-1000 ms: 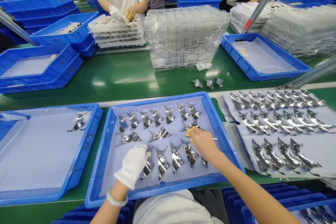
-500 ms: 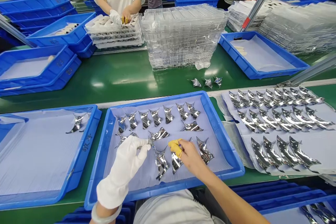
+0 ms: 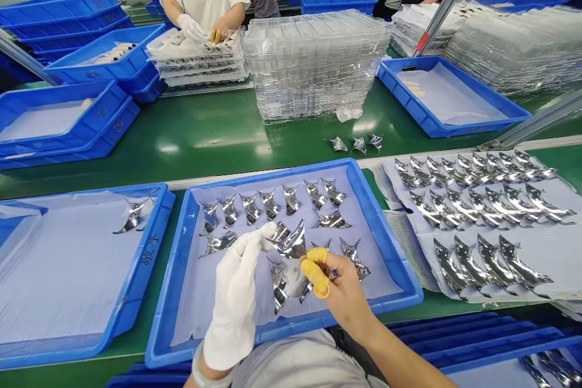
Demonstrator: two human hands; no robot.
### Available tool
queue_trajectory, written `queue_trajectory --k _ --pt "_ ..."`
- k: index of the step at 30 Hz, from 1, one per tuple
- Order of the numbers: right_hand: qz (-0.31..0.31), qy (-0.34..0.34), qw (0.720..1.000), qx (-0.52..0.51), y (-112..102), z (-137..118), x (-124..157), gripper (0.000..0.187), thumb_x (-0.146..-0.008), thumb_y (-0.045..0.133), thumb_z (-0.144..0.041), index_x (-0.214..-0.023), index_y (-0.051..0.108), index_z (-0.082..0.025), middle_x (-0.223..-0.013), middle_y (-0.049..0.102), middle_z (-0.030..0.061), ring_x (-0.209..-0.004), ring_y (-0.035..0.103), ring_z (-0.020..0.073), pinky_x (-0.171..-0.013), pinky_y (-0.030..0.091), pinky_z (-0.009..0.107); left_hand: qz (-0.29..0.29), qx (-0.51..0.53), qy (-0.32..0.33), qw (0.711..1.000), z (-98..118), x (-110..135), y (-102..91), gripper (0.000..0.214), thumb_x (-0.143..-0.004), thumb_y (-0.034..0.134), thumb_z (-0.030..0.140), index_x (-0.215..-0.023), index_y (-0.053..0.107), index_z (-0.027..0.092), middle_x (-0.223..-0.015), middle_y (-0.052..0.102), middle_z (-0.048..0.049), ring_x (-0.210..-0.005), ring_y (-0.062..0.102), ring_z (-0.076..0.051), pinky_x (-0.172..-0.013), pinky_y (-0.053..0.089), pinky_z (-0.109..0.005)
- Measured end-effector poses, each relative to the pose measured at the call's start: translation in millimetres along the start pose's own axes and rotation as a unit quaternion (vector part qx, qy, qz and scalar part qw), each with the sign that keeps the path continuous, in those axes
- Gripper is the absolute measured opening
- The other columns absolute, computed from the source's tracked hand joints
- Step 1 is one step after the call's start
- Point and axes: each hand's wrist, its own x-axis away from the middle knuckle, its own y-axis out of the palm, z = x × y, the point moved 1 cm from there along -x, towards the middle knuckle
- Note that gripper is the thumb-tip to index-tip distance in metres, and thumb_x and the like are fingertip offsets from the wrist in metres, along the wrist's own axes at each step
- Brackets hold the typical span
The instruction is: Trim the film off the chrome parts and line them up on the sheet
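Observation:
My left hand, in a white glove, is raised above the middle blue tray and pinches a shiny chrome fin-shaped part at its fingertips. My right hand, bare with yellow finger cots, is closed around a small dark tool tip and meets the same part from the right. Several more chrome parts lie in rows on the tray's white liner, such as the one just beyond my fingers.
A left blue tray holds one chrome part. A white sheet on the right carries several rows of parts. Three loose parts lie on the green belt. Clear tray stacks and blue bins stand beyond; people work opposite.
My left hand lifted a chrome part off the tray liner and turned it upright. My right hand rose from the tray's lower row to meet it.

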Motion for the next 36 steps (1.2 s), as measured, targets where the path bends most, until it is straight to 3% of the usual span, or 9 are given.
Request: queue_trajectory --k 3,5,9,13,18,23,27,33,36 --pt "0.017 -0.074 0.996 0.048 -1.6 -3.9 1.8 0.025 -0.093 0.058 -0.023 -0.069 0.052 -0.022 -0.058 0.037 -0.0074 -0.053 0.027 0.0101 -0.047 0.024 0.023 0.000 0.026 -0.023 0.999 -4.3 6.4 4.4 0.036 -0.103 0.058 0.045 -0.125 0.075 0.023 -0.123 0.077 -0.0070 -0.126 0.066 -0.024 -0.115 0.048 -0.041" --pt "0.030 -0.113 0.988 0.098 -2.2 -3.7 2.9 0.023 -0.092 0.055 -0.017 -0.070 0.054 -0.022 -0.057 0.039 -0.0076 -0.051 0.030 0.0104 -0.047 0.027 0.023 -0.011 0.000 -0.003 1.000 -10.1 9.5 7.0 0.042 -0.094 0.072 0.045 -0.131 0.071 0.026 -0.131 0.074 -0.0063 -0.132 0.062 -0.026 -0.117 0.046 -0.041" --pt "0.025 -0.231 0.944 0.233 -3.0 -3.8 9.0 0.019 -0.094 0.054 -0.010 -0.082 0.064 -0.022 -0.062 0.058 -0.0037 -0.053 0.047 0.0126 -0.050 0.040 0.024 -0.005 -0.047 0.056 0.997 -14.0 8.7 9.2 0.065 -0.080 0.088 0.035 -0.141 0.064 0.031 -0.143 0.066 -0.0070 -0.135 0.060 -0.029 -0.119 0.044 -0.046" --pt "0.033 -0.345 0.870 0.350 -5.7 -1.3 18.5 0.023 -0.096 0.052 -0.005 -0.102 0.068 -0.021 -0.077 0.074 0.0048 -0.064 0.068 0.0192 -0.059 0.053 0.028 0.004 -0.025 0.118 0.993 0.8 2.8 8.4 0.044 -0.086 0.081 0.028 -0.129 0.071 0.029 -0.119 0.076 -0.0056 -0.115 0.070 -0.026 -0.111 0.052 -0.046" --pt "0.031 -0.402 0.815 0.416 -9.6 4.2 23.2 0.029 -0.093 0.047 -0.001 -0.101 0.068 -0.020 -0.075 0.075 0.0069 -0.060 0.069 0.0209 -0.054 0.052 0.031 0.024 -0.018 0.189 0.982 16.1 2.5 5.4 0.023 -0.090 0.076 0.021 -0.112 0.077 0.029 -0.095 0.078 -0.0006 -0.101 0.072 -0.022 -0.110 0.052 -0.047" --pt "0.032 -0.405 0.824 0.394 -11.1 7.2 17.8 0.036 -0.091 0.046 0.001 -0.106 0.070 -0.021 -0.081 0.076 0.0075 -0.065 0.071 0.0205 -0.054 0.052 0.030 0.059 -0.040 0.234 0.970 20.4 9.1 4.7 0.012 -0.092 0.073 0.028 -0.103 0.079 0.029 -0.088 0.077 -0.0012 -0.101 0.072 -0.025 -0.111 0.049 -0.058" --pt "0.049 -0.400 0.834 0.378 -10.5 10.2 13.0 0.033 -0.097 0.047 -0.004 -0.105 0.073 -0.021 -0.081 0.076 0.0073 -0.068 0.073 0.0207 -0.054 0.053 0.029 0.038 -0.063 0.284 0.956 24.8 13.6 6.5 0.015 -0.094 0.070 0.026 -0.106 0.077 0.032 -0.085 0.076 0.0010 -0.090 0.072 -0.022 -0.114 0.045 -0.062" --pt "0.033 -0.411 0.834 0.366 -6.7 14.2 14.1 0.037 -0.098 0.047 -0.002 -0.121 0.071 -0.019 -0.100 0.081 0.0117 -0.085 0.078 0.0231 -0.063 0.058 0.031 -0.009 -0.040 0.255 0.966 22.7 15.9 8.4 0.035 -0.090 0.072 0.010 -0.116 0.074 0.033 -0.100 0.079 0.0008 -0.106 0.071 -0.022 -0.105 0.054 -0.046" --pt "0.031 -0.401 0.841 0.363 -5.0 17.4 15.1 0.034 -0.097 0.049 -0.002 -0.114 0.072 -0.020 -0.090 0.080 0.0095 -0.077 0.076 0.0228 -0.061 0.057 0.031 -0.013 -0.031 0.245 0.969 21.9 17.5 8.0 0.040 -0.090 0.071 0.005 -0.119 0.074 0.034 -0.105 0.080 0.0005 -0.113 0.069 -0.021 -0.100 0.056 -0.040"
